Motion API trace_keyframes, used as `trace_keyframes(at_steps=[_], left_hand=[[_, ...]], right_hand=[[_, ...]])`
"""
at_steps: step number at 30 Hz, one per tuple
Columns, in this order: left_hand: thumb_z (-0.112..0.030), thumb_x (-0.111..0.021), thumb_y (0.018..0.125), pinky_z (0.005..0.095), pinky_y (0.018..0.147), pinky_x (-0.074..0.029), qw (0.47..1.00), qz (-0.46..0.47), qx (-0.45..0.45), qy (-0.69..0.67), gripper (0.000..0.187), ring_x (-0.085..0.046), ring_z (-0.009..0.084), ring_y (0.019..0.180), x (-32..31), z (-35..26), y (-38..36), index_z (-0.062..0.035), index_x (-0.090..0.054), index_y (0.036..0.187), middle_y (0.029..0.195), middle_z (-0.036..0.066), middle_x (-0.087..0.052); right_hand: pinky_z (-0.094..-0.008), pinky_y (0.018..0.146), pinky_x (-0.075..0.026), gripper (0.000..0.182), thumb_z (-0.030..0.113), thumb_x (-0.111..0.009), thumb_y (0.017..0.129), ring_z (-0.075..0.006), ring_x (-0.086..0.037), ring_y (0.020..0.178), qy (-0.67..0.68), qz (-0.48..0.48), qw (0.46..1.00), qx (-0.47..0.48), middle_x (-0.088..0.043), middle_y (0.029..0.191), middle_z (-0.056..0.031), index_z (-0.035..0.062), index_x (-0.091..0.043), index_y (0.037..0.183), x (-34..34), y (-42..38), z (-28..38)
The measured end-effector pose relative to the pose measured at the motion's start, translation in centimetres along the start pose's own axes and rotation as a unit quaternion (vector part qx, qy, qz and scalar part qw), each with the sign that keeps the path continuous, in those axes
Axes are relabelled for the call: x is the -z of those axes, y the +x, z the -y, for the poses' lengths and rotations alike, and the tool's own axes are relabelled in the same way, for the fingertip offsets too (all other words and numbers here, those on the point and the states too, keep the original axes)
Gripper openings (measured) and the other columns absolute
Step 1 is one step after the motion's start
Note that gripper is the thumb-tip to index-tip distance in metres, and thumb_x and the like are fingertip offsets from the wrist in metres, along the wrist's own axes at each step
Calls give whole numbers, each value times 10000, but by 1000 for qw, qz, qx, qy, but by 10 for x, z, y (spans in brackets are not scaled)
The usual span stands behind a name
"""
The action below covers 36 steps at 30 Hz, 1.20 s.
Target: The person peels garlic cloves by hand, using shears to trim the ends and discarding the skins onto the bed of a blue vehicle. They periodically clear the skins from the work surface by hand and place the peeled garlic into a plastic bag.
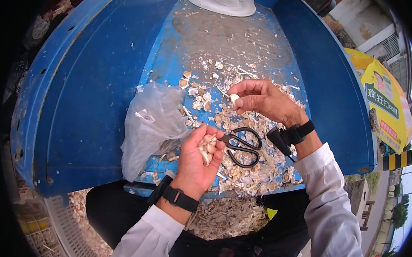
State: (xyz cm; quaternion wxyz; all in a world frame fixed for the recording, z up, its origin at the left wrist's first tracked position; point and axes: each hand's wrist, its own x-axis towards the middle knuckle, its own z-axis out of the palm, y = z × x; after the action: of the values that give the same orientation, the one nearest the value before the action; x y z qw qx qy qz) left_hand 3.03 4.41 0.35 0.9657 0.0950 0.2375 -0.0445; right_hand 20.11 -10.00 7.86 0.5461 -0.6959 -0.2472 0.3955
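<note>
In the cupped palm of my left hand [198,158] lie several garlic cloves [207,149], with the fingers curled around them. My right hand [267,100] pinches a single pale garlic clove [234,99] between thumb and fingertips, above the litter of skins. Black-handled scissors [246,147] sit just right of my left hand, their blades hidden behind its fingers. A cloudy plastic bag [150,126] slumps on the blue surface to the left of that hand. Dry garlic skins and stem bits [258,172] are scattered under and around both hands.
Blue metal walls [94,87] [330,72] flank the blue work surface. A white hat [223,1] lies at its far end. Outside on the right is a yellow printed bag [384,102]. At lower left stands a plastic crate [67,226]; more skins [228,218] are heaped below the edge.
</note>
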Motion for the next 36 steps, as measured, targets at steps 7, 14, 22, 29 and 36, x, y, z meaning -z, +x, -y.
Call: trace_keyframes(at_steps=[7, 14, 22, 29, 36], left_hand=[[-309, -519, 995, 173, 386, -336, 999, 37, 21, -4, 266, -503, 94, 591, -3, 0, -6, -63, -540, 896, 900, 75, -571], [-277, -513, 996, 171, 384, -334, 998, 23, 49, 14, 233, -498, 88, 583, -11, 1, -19, -57, -544, 926, 888, 63, -568], [-289, -500, 999, 163, 376, -328, 997, 38, 65, 14, 260, -490, 77, 574, -12, 2, -29, -51, -545, 904, 888, 70, -578], [-296, -502, 1001, 172, 392, -320, 997, 45, 49, 34, 256, -513, 86, 583, -14, 2, -39, -60, -537, 906, 906, 79, -581], [-320, -500, 1006, 173, 393, -326, 998, 32, 42, 37, 272, -509, 90, 585, -13, 0, -34, -76, -532, 889, 909, 75, -569]], right_hand=[[-297, 637, -523, 153, 89, -648, 907, -238, -664, 830, 286, 361, 835, 302, -670, 1004, -113, 42, -709, 1040, -165, -112, 45], [-281, 578, -512, 109, 88, -671, 890, -219, -664, 740, 374, 333, 815, 291, -674, 951, -114, 14, -712, 959, -181, -128, 52], [-297, 642, -520, 156, 26, -681, 822, -222, -649, 823, 258, 266, 849, 376, -640, 913, -130, -18, -655, 969, -132, -91, 51], [-317, 600, -513, 161, 172, -624, 914, -197, -580, 602, 119, -111, 985, 59, -594, 685, -72, 12, -617, 928, 18, 10, -4], [-396, 661, -523, 174, 135, -652, 843, -353, -637, 674, -471, -127, 873, -1, -635, 723, -232, -38, -647, 826, 22, 62, -35]])
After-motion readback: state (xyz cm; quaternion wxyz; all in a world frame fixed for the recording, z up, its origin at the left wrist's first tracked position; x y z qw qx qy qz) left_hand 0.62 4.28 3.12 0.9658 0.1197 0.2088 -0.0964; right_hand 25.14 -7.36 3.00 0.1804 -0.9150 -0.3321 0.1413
